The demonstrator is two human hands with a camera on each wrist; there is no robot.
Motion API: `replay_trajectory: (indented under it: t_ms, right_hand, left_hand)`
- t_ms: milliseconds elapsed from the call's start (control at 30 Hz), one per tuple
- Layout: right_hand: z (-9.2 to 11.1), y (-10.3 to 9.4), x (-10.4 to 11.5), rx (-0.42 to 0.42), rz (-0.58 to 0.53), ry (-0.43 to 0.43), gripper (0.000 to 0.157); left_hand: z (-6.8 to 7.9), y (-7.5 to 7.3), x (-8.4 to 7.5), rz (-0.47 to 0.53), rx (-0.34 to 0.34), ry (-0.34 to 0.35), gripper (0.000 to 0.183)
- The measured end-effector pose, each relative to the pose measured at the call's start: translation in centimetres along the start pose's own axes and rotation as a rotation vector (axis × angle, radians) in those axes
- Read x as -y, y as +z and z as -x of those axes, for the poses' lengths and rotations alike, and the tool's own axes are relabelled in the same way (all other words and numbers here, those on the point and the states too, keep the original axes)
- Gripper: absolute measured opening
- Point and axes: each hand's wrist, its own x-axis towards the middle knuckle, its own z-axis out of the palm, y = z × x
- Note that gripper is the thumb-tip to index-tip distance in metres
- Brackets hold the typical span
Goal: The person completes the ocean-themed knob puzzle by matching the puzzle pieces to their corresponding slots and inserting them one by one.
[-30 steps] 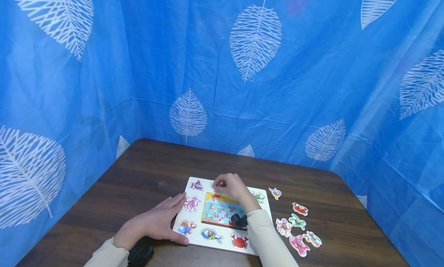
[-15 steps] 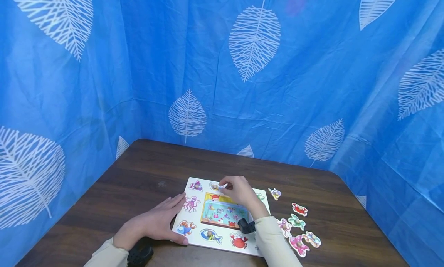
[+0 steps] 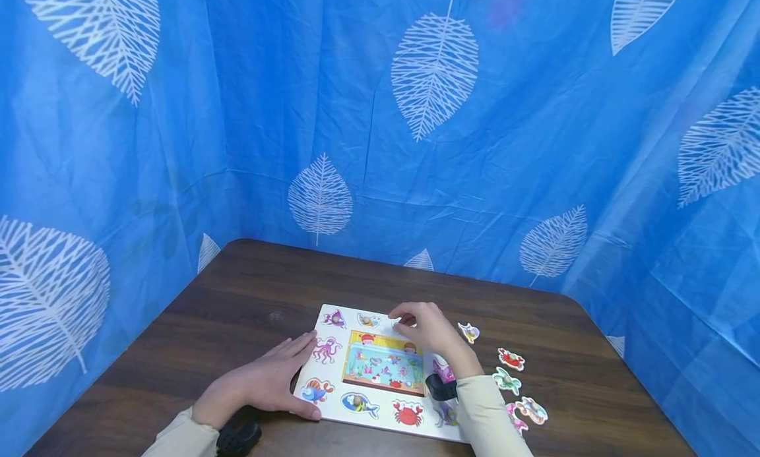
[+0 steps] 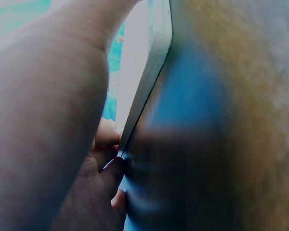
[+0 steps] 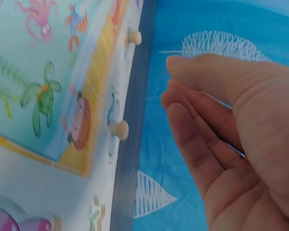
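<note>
A white wooden peg puzzle board (image 3: 332,409) with sea animals lies on the table, an aquarium picture (image 3: 382,365) in its middle. My left hand (image 3: 270,381) rests along its left side, fingers stretched at the edge and thumb at the near-left corner. In the left wrist view its fingers (image 4: 108,175) touch the board's edge. My right hand (image 3: 430,328) is over the board's far edge. Its fingers are loosely bent and hold nothing. The right wrist view shows a wooden knob (image 5: 119,130) apart from the fingertips (image 5: 176,65), and a second knob (image 5: 134,37) farther along the same row.
Loose puzzle pieces lie right of the board: a small winged-looking piece (image 3: 469,332), a red crab (image 3: 511,359), a green turtle (image 3: 506,380), and a multicoloured piece (image 3: 531,410) touching a pink one (image 3: 518,420). My right sleeve (image 3: 493,414) partly covers that area. A blue curtain (image 3: 380,114) surrounds the table.
My right hand has moved right along the board's far row, off the second piece from the left, with its fingers now empty. The left hand has stayed in place.
</note>
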Motion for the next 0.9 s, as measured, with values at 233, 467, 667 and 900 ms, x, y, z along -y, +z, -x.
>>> replay_trajectory:
  t_ms: [233, 467, 667, 900]
  right_hand:
    - [0.5, -0.6, -0.7, 0.002, 0.011, -0.005, 0.018]
    - [1.3, -1.2, -1.5, -0.020, 0.040, -0.008, 0.018]
    - [2.2, -1.9, -2.3, -0.022, 0.035, 0.001, 0.020]
    - [3.5, -2.8, -3.2, -0.032, -0.014, 0.037, 0.022]
  left_hand:
    - [-0.1, 0.1, 0.0, 0.003, 0.002, -0.002, 0.125]
    - [-0.1, 0.1, 0.0, 0.005, 0.001, -0.010, 0.125]
    - [-0.1, 0.0, 0.0, 0.023, 0.007, -0.010, 0.125]
    - [-0.1, 0.0, 0.0, 0.025, 0.009, -0.017, 0.125]
